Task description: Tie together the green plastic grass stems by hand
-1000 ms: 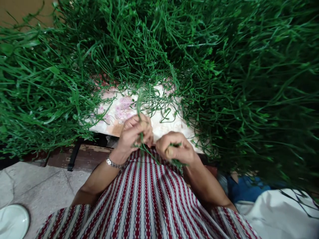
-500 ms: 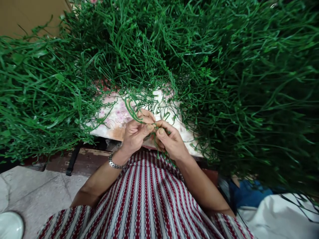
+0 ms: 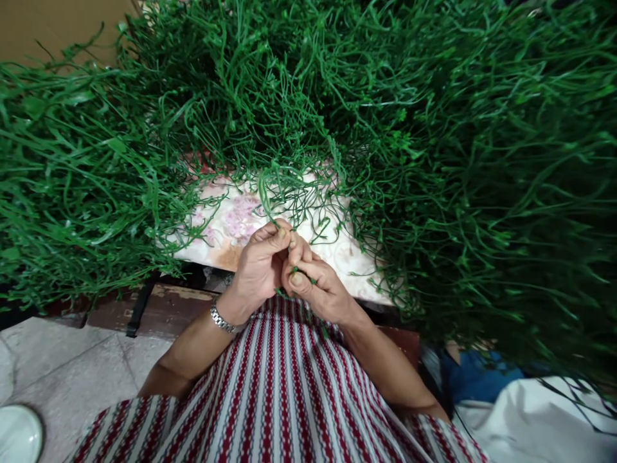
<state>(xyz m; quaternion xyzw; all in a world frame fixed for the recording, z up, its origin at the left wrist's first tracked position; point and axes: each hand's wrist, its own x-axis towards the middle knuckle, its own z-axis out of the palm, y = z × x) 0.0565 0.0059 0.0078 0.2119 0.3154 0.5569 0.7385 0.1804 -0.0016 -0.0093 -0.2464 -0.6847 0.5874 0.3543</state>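
My left hand, with a metal watch at the wrist, is closed in a pinch on thin green stems that stick up past its fingertips. Against it, my right hand is closed too, its thumb and forefinger pinching the lower part of the green strands. Small green ends poke out between the fingers and below the hands. Where the two hands meet, the fingers partly hide the strands. Under the hands lies a white floral cloth with a few loose green stems on it.
A large tangled heap of green stems rises ahead and to the right; more stems spread on the left. A brown wooden edge runs below the cloth. White fabric lies lower right, a pale round dish lower left.
My right hand has moved slightly down, and its fingers now sit lower on the strands. The left fingers have closed up more, and the stems above them stand more upright.
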